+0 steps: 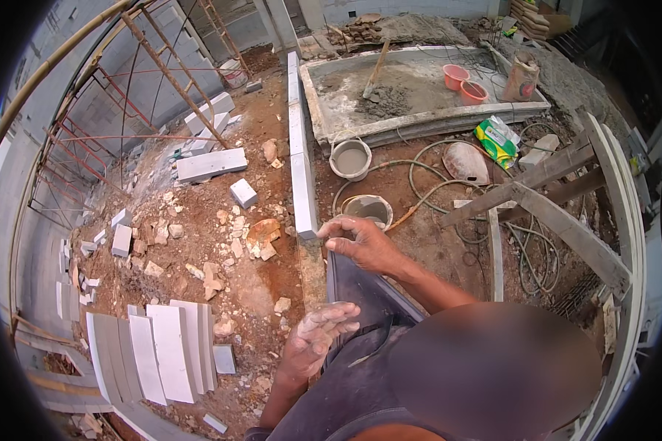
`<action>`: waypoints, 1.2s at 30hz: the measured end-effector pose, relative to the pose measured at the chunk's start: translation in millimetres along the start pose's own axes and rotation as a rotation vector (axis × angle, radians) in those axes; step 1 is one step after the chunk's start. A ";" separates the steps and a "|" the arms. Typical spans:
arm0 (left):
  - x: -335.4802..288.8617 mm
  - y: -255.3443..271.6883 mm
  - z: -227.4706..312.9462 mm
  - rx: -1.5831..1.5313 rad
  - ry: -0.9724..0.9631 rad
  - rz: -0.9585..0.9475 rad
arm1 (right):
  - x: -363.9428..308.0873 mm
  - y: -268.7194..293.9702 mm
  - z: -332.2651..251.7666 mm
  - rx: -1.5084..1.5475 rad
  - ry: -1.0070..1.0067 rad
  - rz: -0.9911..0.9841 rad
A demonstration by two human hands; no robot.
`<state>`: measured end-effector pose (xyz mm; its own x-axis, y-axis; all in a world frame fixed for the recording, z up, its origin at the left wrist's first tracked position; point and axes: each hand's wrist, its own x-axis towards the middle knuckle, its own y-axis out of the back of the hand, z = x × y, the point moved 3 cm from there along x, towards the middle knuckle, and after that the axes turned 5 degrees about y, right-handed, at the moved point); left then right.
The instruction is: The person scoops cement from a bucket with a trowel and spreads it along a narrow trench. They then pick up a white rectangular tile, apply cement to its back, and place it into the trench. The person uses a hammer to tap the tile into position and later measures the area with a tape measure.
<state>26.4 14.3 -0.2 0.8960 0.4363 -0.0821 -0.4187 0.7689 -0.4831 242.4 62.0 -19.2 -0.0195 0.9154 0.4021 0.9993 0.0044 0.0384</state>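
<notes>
My left hand is raised in front of my body, its dusty fingers stretched out and nothing in it. Farther forward, my right hand has its fingers bent and the thumb apart. Its fingertips are beside the near end of a white block, and I cannot tell whether they touch it. That block is part of a low, narrow row running away from me. Just beyond my right hand stands a bucket with grey mortar in it. Another bucket of mortar is a little farther off.
Stacked white blocks lie at the near left, with rubble and scaffolding beyond. A mixing trough holds mortar, a hoe and red buckets. A hose and timber frame are at right.
</notes>
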 end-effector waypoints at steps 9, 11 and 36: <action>-21.7 26.7 -81.4 0.169 0.419 0.063 | -79.3 -49.6 -70.9 -0.168 0.260 -0.520; -10.4 29.3 -88.2 0.182 0.401 0.056 | -88.8 -35.7 -71.2 -0.253 0.168 -0.502; 25.2 145.9 14.1 0.199 0.059 0.050 | -220.4 -36.1 -75.7 -0.222 -0.091 0.237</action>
<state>-14.2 144.0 -60.4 0.8782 0.4523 -0.1554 -0.4783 0.8267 -0.2964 208.1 -170.4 -39.9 0.2256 0.9125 0.3411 0.9437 -0.2916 0.1559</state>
